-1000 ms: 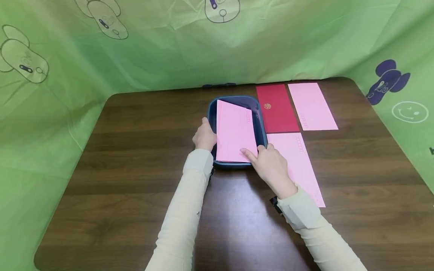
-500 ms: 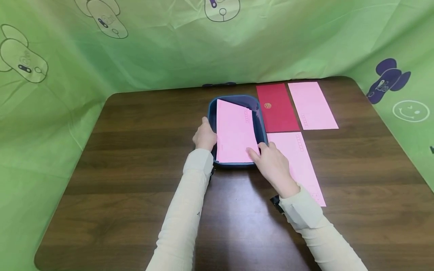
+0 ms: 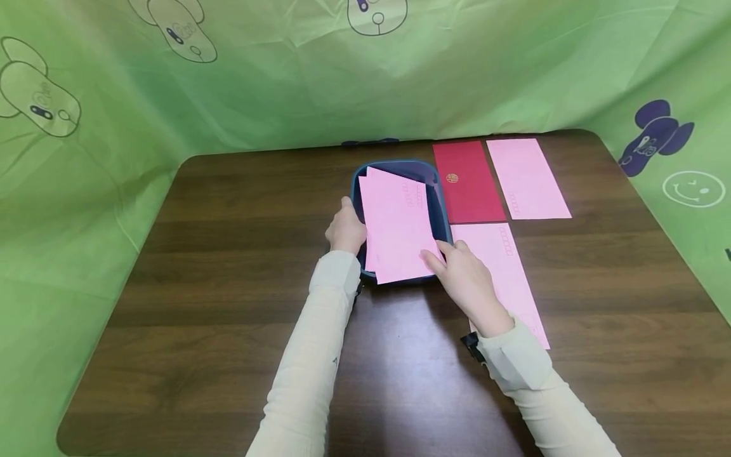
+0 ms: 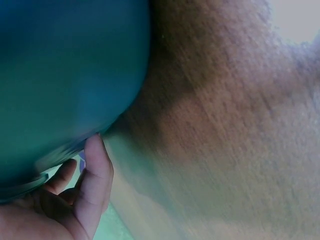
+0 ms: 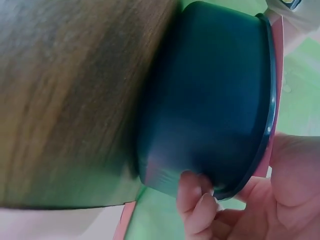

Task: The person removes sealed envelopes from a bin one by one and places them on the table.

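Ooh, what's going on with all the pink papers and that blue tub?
A person's left hand is gripping the side of the blue tub. The right hand pinches the top pink envelope, which sits crooked on the pink stack in the tub and pokes over the near rim. On the table, to the right of the tub, lie a red envelope, a far pink envelope and a near pink envelope.

No wording legible. Gold emblem (image 3: 452,178) on red envelope (image 3: 474,200), upper right; box rows (image 3: 506,241) on pink envelopes (image 3: 398,228); smiley (image 3: 693,189) on green curtain (image 3: 514,70), far right.
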`<state>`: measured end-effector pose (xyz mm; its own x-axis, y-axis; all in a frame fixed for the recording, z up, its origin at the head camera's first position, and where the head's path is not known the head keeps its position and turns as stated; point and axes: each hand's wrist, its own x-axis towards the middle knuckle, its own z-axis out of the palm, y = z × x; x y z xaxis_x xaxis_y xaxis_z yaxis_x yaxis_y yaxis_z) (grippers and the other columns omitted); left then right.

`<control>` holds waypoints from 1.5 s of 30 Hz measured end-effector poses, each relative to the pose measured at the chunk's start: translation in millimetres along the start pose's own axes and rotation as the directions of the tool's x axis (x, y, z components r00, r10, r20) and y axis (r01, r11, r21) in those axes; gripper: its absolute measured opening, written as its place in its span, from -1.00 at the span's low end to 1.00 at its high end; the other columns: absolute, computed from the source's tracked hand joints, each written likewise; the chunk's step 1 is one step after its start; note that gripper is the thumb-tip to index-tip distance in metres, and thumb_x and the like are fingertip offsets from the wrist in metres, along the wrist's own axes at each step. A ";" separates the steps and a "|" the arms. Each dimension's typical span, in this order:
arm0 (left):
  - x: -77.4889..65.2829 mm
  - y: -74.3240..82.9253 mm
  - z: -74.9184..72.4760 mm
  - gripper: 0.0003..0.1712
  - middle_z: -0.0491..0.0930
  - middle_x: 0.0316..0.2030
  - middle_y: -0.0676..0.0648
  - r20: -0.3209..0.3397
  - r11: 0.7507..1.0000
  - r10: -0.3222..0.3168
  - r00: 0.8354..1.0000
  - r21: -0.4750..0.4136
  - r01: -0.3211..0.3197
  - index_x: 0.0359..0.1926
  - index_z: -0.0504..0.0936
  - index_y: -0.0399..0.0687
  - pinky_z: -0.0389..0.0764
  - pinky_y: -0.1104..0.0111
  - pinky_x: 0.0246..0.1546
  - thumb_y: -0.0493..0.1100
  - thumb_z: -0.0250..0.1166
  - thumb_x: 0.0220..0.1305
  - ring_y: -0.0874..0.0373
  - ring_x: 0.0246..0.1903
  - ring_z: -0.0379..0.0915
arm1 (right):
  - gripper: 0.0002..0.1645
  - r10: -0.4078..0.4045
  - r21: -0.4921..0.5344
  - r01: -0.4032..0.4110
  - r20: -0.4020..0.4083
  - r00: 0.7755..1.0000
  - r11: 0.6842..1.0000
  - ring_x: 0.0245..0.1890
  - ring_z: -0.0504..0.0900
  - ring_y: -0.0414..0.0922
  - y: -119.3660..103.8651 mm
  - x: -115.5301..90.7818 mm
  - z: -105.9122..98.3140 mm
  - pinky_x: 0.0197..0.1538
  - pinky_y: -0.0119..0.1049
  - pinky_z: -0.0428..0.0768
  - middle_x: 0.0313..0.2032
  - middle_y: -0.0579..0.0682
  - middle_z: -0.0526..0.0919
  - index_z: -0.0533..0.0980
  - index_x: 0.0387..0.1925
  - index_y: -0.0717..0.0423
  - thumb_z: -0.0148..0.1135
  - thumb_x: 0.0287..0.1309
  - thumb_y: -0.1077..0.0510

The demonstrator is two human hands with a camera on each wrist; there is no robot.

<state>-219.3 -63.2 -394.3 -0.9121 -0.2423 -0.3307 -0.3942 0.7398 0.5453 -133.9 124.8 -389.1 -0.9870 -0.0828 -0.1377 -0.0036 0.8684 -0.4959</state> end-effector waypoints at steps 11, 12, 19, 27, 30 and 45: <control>-2.1 -0.8 -1.0 -0.30 0.47 0.18 -0.22 -0.002 1.000 0.003 1.000 -0.013 -0.003 0.37 0.09 -0.02 0.49 0.01 0.10 -0.21 0.20 0.29 -0.15 0.06 0.51 | -0.40 0.010 -0.018 -0.012 -0.104 0.995 1.000 -0.21 0.59 0.17 -1.5 -7.4 -0.7 -0.24 0.04 0.53 -0.14 0.29 0.55 0.45 0.19 0.20 0.08 0.30 -0.12; -2.4 -1.0 -1.2 -0.30 0.47 0.18 -0.22 -0.003 1.000 0.003 1.000 -0.015 -0.003 0.37 0.08 -0.03 0.49 0.01 0.10 -0.21 0.20 0.30 -0.15 0.06 0.51 | -0.42 0.007 -0.008 -0.008 -0.116 0.993 1.000 -0.20 0.59 0.17 -1.0 -7.8 -0.5 -0.23 0.05 0.53 -0.14 0.29 0.55 0.46 0.18 0.21 0.09 0.29 -0.10; -2.4 -2.6 -1.6 -0.30 0.46 0.19 -0.23 -0.010 1.000 0.005 1.000 0.001 -0.005 0.38 0.08 -0.03 0.49 0.00 0.10 -0.22 0.18 0.30 -0.16 0.06 0.51 | -0.51 -0.009 0.069 0.025 -0.226 0.974 0.997 -0.16 0.58 0.21 1.3 -10.8 0.4 -0.12 0.10 0.51 -0.06 0.28 0.48 0.48 0.06 0.33 0.19 0.24 0.04; -1.4 -1.0 -0.9 -0.29 0.44 0.20 -0.23 -0.009 1.000 0.005 1.000 0.000 -0.005 0.40 0.06 -0.01 0.51 0.01 0.09 -0.19 0.17 0.32 -0.16 0.07 0.50 | -0.64 -0.033 0.132 0.072 -0.279 0.960 0.989 -0.23 0.54 0.22 6.0 -12.2 -4.7 -0.10 0.11 0.48 -0.22 0.34 0.56 0.47 -0.09 0.41 0.23 0.20 0.19; -1.5 -0.5 -1.0 -0.29 0.44 0.21 -0.22 -0.009 1.000 -0.001 1.000 -0.008 0.001 0.40 0.05 -0.01 0.51 0.01 0.09 -0.19 0.17 0.32 -0.15 0.08 0.49 | -0.68 -0.013 0.143 0.054 -0.275 0.961 0.988 -0.27 0.56 0.20 7.7 -13.6 -8.4 -0.14 0.10 0.49 -0.25 0.34 0.61 0.48 -0.13 0.37 0.24 0.20 0.18; 1.6 -1.8 -0.6 -0.25 0.42 0.24 -0.20 -0.002 1.000 -0.007 1.000 -0.028 0.007 0.43 0.03 0.01 0.50 0.03 0.09 -0.19 0.18 0.32 -0.13 0.09 0.49 | -0.65 0.148 0.231 -0.089 -0.253 0.956 0.969 -0.22 0.52 0.26 36.8 -26.0 -24.9 -0.21 0.01 0.45 -0.15 0.44 0.56 0.41 -0.01 0.41 0.13 0.24 0.24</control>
<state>-220.1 -65.3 -395.3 -0.9097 -0.2483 -0.3329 -0.4032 0.7204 0.5643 -112.4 171.1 -382.5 -0.9849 0.1729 0.0115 0.1213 0.7355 -0.6666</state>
